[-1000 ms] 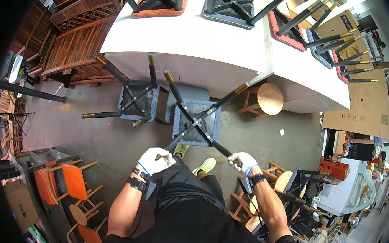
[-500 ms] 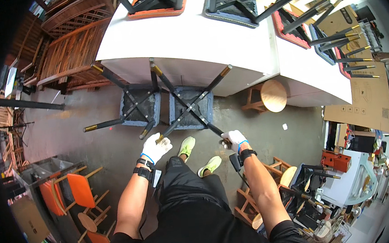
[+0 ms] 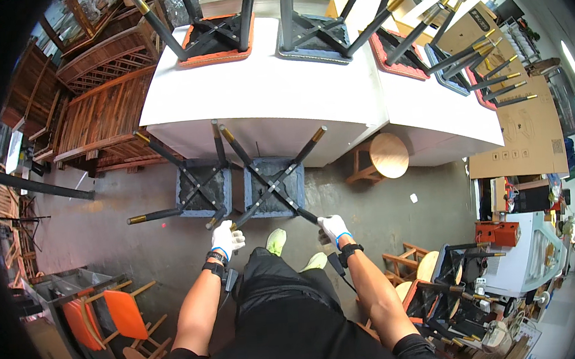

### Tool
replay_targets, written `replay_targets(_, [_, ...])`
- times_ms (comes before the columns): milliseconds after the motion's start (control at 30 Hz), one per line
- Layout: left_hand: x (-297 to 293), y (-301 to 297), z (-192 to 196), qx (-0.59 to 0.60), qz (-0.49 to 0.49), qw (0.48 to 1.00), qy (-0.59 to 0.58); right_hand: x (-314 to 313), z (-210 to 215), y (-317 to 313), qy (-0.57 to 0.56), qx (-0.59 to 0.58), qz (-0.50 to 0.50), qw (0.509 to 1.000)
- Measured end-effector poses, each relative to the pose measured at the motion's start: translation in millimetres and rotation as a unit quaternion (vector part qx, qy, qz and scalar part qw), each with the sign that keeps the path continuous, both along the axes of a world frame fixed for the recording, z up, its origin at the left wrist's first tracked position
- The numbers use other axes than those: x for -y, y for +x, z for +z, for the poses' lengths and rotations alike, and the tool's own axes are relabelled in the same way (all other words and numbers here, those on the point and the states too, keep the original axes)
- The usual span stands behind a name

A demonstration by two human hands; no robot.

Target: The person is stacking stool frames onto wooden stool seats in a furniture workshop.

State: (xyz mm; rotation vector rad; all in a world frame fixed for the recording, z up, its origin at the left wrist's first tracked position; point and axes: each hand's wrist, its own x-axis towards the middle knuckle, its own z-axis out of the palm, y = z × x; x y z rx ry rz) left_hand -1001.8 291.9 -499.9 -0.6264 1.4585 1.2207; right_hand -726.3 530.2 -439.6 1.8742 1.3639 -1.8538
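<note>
An upturned stool with a dark blue-edged seat [image 3: 253,192] and crossed black legs stands in front of me. My left hand [image 3: 225,239], in a white glove, is closed around its near left leg by the gold tip. On its near right leg [image 3: 306,214], my right hand [image 3: 334,229], also white-gloved, is closed around the end, whose tip is hidden by the fingers. Just left is a second upturned blue-edged stool [image 3: 182,196]; one of its gold-tipped legs ends close to my left hand.
Beyond the stools is a long white table [image 3: 186,96] bearing several upturned red- and blue-edged stools. A round wooden stool [image 3: 389,156] stands by its base. Slatted wooden benches [image 3: 97,120] are at far left, orange chairs [image 3: 125,315] near left, cluttered stools and chairs [image 3: 418,301] near right.
The view has tilted up, so the table and stools sit lower in the picture. Both hands keep hold of the same stool's legs, with little visible motion relative to the floor.
</note>
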Motion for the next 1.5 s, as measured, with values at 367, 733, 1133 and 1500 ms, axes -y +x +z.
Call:
replay_targets(367, [-2,-7,-5,-0.213,-0.121,0.968,-0.050,43,-5,198,0.049,-0.085,-0.218,0.971])
replay_targets(733, [1,-5,-26,-0.263,-0.079,0.962,0.001,271,-44,332,-0.077,0.107,-0.494,0.859])
replay_targets(1133, [0,-6,-35,-0.270,-0.090,0.959,-0.010,236,-32,269,0.028,-0.018,-0.432,0.901])
replay_targets(1500, [-5,-11,-33,-0.260,-0.120,0.957,-0.042,239,-8,279,0.035,0.031,-0.421,0.906])
